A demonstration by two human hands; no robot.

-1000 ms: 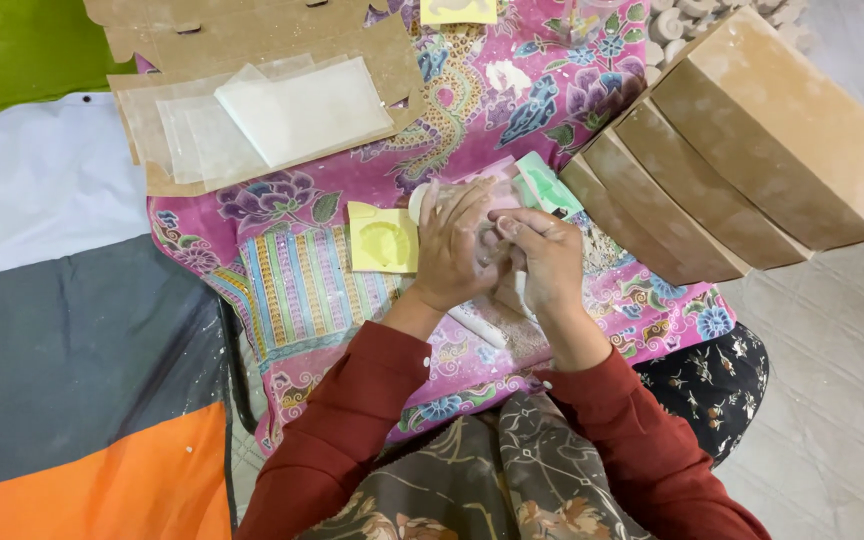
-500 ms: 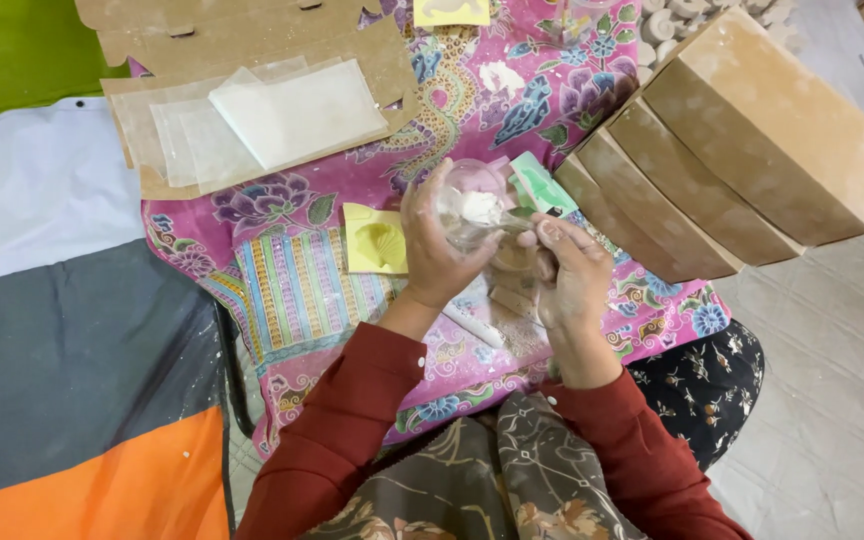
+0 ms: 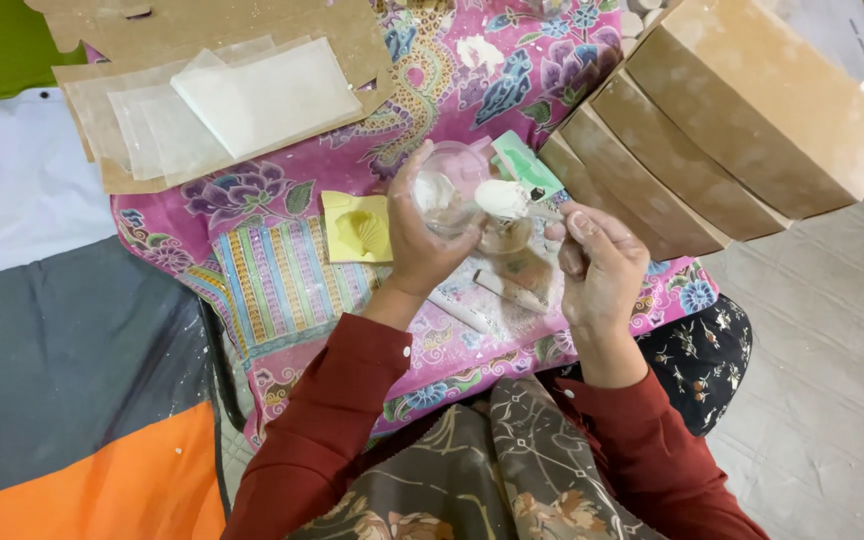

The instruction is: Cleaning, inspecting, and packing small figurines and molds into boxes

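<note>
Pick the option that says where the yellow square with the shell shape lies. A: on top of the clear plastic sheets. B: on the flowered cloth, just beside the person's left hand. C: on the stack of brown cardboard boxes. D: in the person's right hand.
B: the yellow square lies flat on the flowered cloth right beside the left hand, which holds a clear glass jar.

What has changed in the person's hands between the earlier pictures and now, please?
The left hand has lifted the clear round container off the cloth and tilted it up. The right hand, which was pressed against it, has drawn apart towards the right. The white lump now shows between them. The yellow mould, the cardboard boxes and the patterned cloth stayed put.
</note>
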